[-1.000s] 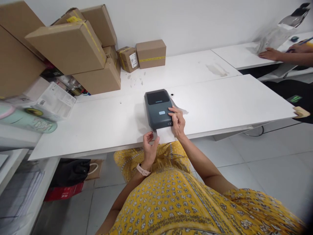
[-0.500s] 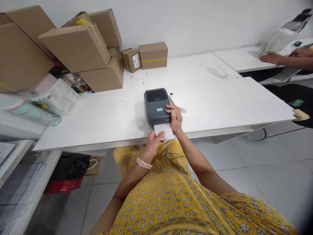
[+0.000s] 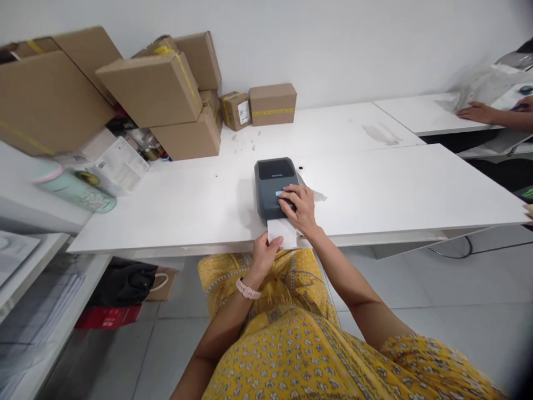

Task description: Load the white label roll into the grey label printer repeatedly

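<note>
Here, left hand (image 3: 265,251) pinching the label (image 3: 282,233) — right hand (image 3: 298,206) flat on the printer (image 3: 272,180).

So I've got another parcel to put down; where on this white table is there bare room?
Bare tabletop runs right of the label printer to the far corner. A smaller patch lies left of it, before the cardboard boxes. The back left corner is crowded. The right hand rests on the printer; the left hand pinches the label.

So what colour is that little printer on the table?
Dark grey printer, with a light blue button, seen in the head view.
</note>
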Demonstrator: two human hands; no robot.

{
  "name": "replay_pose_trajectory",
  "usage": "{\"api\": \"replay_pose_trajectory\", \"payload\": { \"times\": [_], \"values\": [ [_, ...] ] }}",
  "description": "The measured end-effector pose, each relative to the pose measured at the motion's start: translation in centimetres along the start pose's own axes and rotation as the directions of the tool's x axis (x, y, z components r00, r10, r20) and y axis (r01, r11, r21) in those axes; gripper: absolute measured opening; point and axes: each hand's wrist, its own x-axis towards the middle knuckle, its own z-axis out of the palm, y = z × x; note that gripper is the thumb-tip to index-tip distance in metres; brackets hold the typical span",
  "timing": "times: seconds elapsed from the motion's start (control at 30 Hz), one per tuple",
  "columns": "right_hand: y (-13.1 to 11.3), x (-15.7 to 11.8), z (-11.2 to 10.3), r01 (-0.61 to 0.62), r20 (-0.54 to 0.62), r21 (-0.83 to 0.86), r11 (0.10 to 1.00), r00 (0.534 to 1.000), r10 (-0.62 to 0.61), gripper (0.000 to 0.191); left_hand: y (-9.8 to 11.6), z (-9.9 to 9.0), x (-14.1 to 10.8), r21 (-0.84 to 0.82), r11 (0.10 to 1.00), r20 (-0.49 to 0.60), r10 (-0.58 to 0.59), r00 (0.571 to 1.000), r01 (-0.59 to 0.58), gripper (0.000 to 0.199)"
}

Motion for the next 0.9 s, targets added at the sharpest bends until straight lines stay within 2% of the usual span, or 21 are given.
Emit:
{"api": "replay_pose_trajectory", "payload": {
  "times": [0.13, 0.23, 0.37, 0.47, 0.6, 0.73, 0.9],
  "values": [
    [-0.2, -0.1, 0.2, 0.036, -0.022, -0.021, 0.999, 0.999, -0.037, 0.020, 0.2, -1.6, 0.8, 0.124, 0.982, 0.058, 0.134, 0.989, -0.141, 0.039],
    [0.0, -0.1, 0.6, 0.028, -0.044, -0.028, 0.999, 0.999, -0.029, 0.021, 0.8, -3.6, 1.9, 0.119, 0.969, 0.059, 0.213, 0.975, -0.218, 0.044],
    [0.2, -0.1, 1.0, 0.004, -0.062, -0.036, 0.999, 0.998, -0.006, 0.025, 1.6, -6.7, 5.1, 0.135, 0.953, -0.002, 0.276, 0.961, -0.273, 0.040],
    [0.1, -0.1, 1.0, 0.011, -0.061, -0.059, 0.998, 0.998, -0.015, 0.029, 1.2, -8.2, 8.1, 0.197, 0.945, -0.020, 0.268, 0.963, -0.259, 0.037],
    [-0.3, 0.1, 0.6, 0.006, -0.039, -0.113, 0.994, 0.999, -0.010, 0.029, 0.0, -8.4, 10.2, 0.305, 0.925, -0.011, 0.240, 0.971, -0.225, 0.031],
    [-0.6, 0.1, 0.2, -0.021, 0.029, -0.155, 0.988, 0.999, 0.026, 0.028, -0.6, -8.2, 10.2, 0.306, 0.926, 0.022, 0.225, 0.974, -0.221, 0.031],
    [-0.9, 0.4, -0.3, -0.014, 0.103, -0.230, 0.973, 0.994, 0.038, 0.022, -0.3, -8.2, 10.3, 0.359, 0.914, 0.007, 0.202, 0.979, -0.191, 0.029]
  ]
}}
